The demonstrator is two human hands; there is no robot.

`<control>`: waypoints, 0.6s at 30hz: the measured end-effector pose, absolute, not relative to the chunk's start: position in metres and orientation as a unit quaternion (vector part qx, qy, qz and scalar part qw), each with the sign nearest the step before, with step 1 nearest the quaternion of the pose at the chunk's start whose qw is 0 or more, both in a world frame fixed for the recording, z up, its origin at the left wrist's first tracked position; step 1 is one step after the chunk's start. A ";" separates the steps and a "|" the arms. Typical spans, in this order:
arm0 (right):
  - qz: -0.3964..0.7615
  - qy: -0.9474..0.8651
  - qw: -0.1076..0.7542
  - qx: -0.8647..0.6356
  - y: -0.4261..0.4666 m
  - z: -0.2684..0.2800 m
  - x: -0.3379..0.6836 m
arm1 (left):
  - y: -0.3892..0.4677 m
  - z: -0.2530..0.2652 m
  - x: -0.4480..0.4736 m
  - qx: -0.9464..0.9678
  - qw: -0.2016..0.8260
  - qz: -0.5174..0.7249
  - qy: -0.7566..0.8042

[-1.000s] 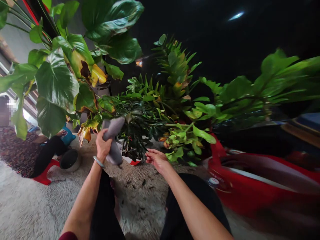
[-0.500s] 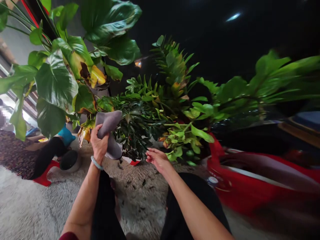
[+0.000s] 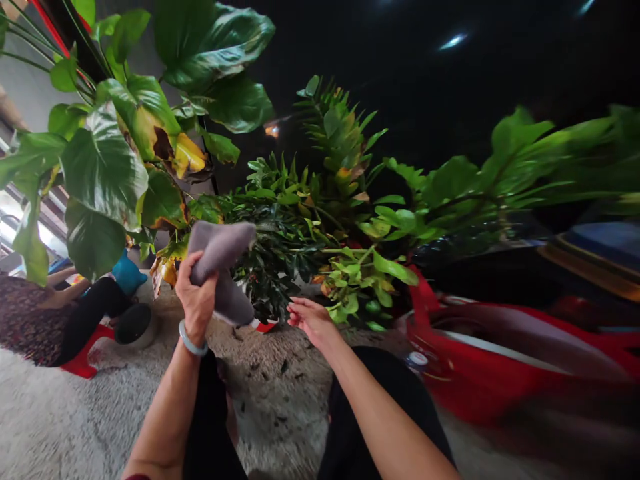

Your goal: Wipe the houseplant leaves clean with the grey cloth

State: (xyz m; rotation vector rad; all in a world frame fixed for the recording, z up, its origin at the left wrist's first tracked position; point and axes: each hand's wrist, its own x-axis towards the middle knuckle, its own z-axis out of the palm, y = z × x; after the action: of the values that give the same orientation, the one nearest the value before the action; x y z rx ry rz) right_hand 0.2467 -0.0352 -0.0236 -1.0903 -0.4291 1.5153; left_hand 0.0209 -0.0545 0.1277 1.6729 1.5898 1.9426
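My left hand [image 3: 196, 297] is wrapped round the near-left side of a soft grey cloth [image 3: 223, 252], held up in front of the plants. Two rounded lobes of the cloth stick out to the right of my fingers, and its edges are blurred. My right hand [image 3: 313, 321] hovers to the right of it, apart from the cloth, in front of a dark-leaved plant [image 3: 273, 257]. Its fingertips are drawn together, and anything between them is too small to make out. A pale bangle [image 3: 192, 339] circles my left wrist.
Large-leaved greenery [image 3: 105, 163] rises at left. A red bag-like container [image 3: 475, 383] stands at right. Another person [image 3: 35, 320] sits at far left on a red stool [image 3: 90, 353], beside a dark pot [image 3: 134, 327]. Dark bits litter the concrete floor [image 3: 280, 407].
The cloth in my left hand has shifted slightly right and its lobes have spread. My right hand stays nearly where it was. The whole view has moved a little.
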 end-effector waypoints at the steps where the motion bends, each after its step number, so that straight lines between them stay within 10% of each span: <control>1: 0.646 -0.181 0.577 -0.466 -0.035 -0.023 0.246 | -0.043 0.133 0.018 0.545 0.042 0.650 0.528; 9: 0.633 -0.202 0.579 -0.472 -0.036 -0.025 0.250 | -0.082 0.052 0.050 0.602 0.192 0.544 0.552; 18: 0.628 -0.205 0.581 -0.476 -0.035 -0.023 0.244 | -0.028 0.115 0.121 0.730 0.112 0.544 0.399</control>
State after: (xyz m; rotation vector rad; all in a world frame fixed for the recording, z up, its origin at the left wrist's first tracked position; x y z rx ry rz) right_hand 0.2439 -0.0346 -0.0231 -1.1113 -0.4780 1.4668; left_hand 0.1208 -0.0277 0.1154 2.1421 1.1713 1.5954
